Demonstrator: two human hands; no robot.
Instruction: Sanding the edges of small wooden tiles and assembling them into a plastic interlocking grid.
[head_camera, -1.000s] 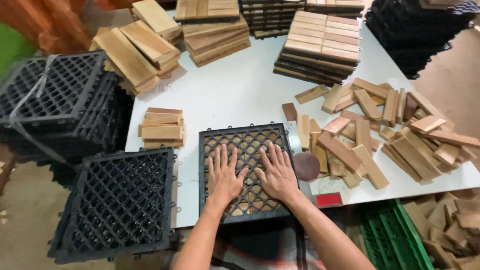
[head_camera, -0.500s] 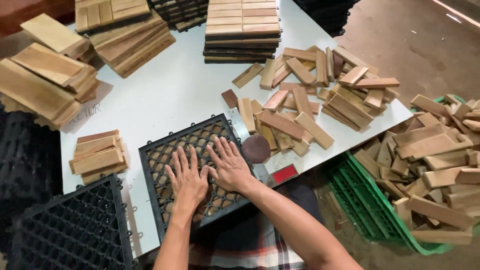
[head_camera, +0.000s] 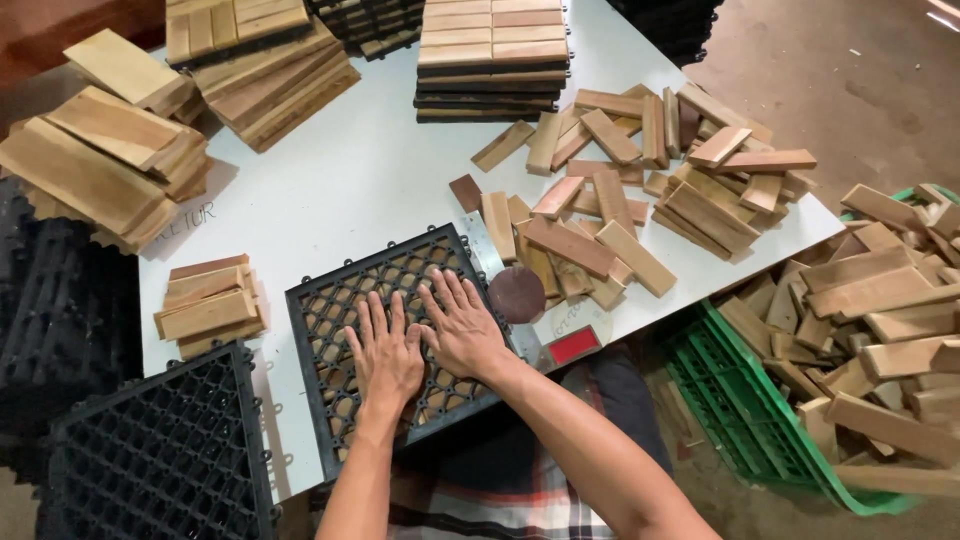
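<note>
Both the left hand (head_camera: 388, 352) and right hand (head_camera: 462, 328) lay flat and open, grasping nothing, on the bare black plastic grid (head_camera: 400, 340) at the table's (head_camera: 340, 190) near edge, no slat yet fitted, while loose wooden slats (head_camera: 600, 220) waited beyond, finished tiles (head_camera: 495, 50) stacked farthest.

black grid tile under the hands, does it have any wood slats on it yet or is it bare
Bare. The black grid tile lies flat on the white table, open lattice showing, with the left hand and right hand pressed on it.
</note>
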